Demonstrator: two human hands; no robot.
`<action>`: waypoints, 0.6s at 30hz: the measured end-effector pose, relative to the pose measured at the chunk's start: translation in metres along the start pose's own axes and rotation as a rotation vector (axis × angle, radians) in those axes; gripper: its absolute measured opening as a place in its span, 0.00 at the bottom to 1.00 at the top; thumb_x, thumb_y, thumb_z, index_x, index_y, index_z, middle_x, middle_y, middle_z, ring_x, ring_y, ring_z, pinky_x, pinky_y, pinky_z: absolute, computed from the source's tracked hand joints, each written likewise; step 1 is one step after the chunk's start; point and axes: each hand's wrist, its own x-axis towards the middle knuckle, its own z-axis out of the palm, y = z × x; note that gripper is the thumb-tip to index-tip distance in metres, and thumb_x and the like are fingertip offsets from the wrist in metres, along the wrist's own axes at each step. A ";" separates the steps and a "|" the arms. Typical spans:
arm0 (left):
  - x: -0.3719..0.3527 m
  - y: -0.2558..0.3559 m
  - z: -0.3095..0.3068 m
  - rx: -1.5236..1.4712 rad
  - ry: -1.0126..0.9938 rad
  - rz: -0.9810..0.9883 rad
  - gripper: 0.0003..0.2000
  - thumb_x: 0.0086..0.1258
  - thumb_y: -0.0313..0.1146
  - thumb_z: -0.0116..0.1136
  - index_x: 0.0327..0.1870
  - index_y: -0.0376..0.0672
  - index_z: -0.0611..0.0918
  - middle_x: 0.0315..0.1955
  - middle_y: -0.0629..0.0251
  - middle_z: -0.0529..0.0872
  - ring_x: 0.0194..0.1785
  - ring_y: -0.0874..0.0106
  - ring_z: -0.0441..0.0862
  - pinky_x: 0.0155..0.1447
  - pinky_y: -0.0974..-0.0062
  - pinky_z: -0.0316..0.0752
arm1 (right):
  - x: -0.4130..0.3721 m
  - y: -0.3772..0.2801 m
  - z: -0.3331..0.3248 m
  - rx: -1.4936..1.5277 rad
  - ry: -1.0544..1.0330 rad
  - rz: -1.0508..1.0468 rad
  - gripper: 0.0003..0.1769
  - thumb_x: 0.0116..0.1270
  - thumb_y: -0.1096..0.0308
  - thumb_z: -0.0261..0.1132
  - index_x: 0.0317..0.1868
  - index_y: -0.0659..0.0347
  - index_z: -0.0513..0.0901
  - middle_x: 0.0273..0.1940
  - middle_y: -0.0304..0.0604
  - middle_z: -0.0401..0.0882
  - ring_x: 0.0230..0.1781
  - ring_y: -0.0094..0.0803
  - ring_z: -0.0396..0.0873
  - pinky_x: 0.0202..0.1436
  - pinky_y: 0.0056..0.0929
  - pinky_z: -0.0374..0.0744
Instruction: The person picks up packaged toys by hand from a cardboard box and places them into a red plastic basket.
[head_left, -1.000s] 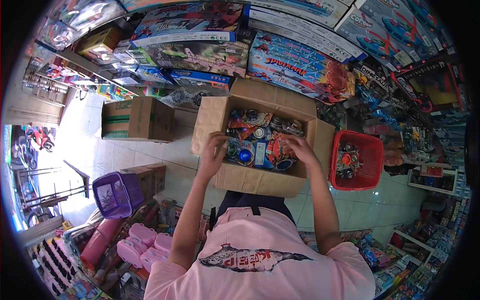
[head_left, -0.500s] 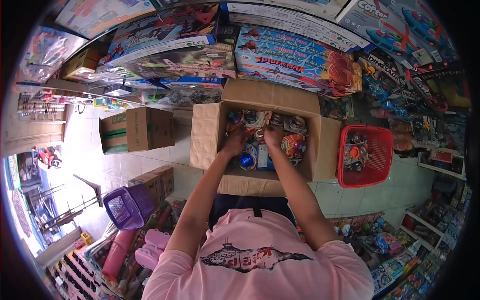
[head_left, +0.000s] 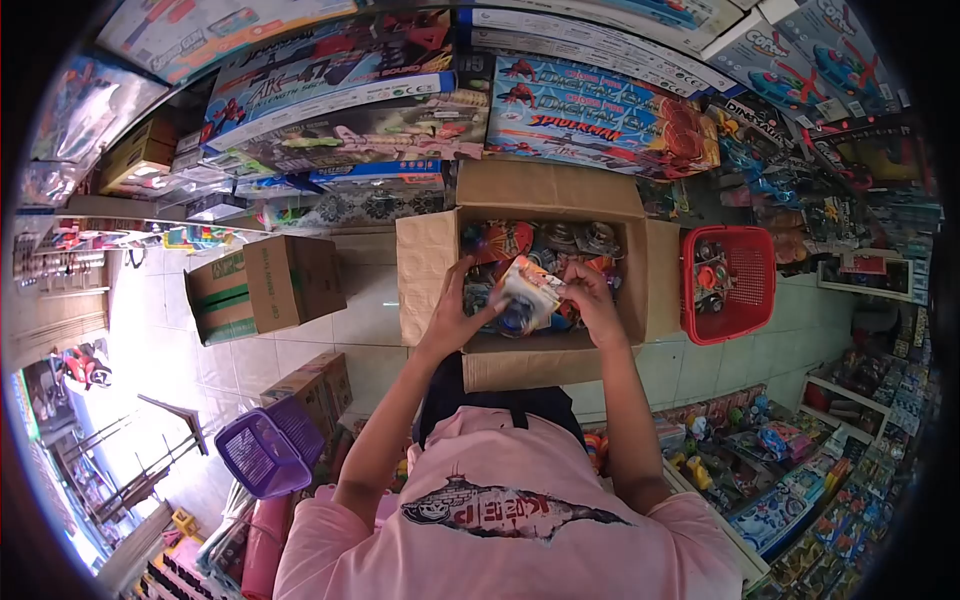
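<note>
A blister-packed toy (head_left: 541,287), a printed card with a clear dome over a dark blue round piece, is held tilted above the open cardboard box (head_left: 545,372). My right hand (head_left: 594,302) pinches the card by its right edge. On the other side, my left hand (head_left: 456,312) is spread, its thumb reaching the pack's left side and its fingers near the box's left wall. Inside the box lie several similar carded toys (head_left: 598,240) with round domes, partly hidden beneath my hands and the held pack.
A red plastic basket (head_left: 730,232) with several packs in it stands right of the box. To the left are a closed carton (head_left: 265,288) and a purple basket (head_left: 268,450). Stacked toy boxes (head_left: 600,115) line the far side; more packaged toys (head_left: 780,480) lie at lower right.
Both hands were down among the packs in the box; now they are raised and farther apart, with one carded toy lifted out in my right hand. The view has shifted slightly.
</note>
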 end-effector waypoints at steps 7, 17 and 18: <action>-0.044 -0.022 -0.045 -0.594 -0.413 -0.400 0.24 0.68 0.31 0.67 0.62 0.32 0.73 0.50 0.61 0.85 0.52 0.73 0.83 0.57 0.73 0.78 | 0.023 0.026 0.087 0.112 -0.133 0.178 0.04 0.67 0.68 0.65 0.36 0.57 0.78 0.34 0.32 0.78 0.38 0.19 0.77 0.43 0.19 0.73; -0.095 -0.057 -0.108 -0.528 -0.005 -0.462 0.19 0.70 0.25 0.64 0.59 0.32 0.75 0.47 0.61 0.86 0.47 0.77 0.83 0.52 0.76 0.79 | 0.121 0.125 0.109 0.260 0.606 0.581 0.08 0.71 0.65 0.58 0.45 0.59 0.78 0.32 0.42 0.84 0.21 0.34 0.82 0.23 0.34 0.79; -0.097 -0.058 -0.112 -0.529 -0.003 -0.455 0.19 0.70 0.25 0.64 0.59 0.32 0.75 0.47 0.61 0.86 0.47 0.77 0.83 0.52 0.76 0.79 | 0.124 0.125 0.109 0.283 0.691 0.568 0.07 0.70 0.67 0.59 0.44 0.59 0.79 0.31 0.42 0.84 0.21 0.35 0.82 0.22 0.33 0.78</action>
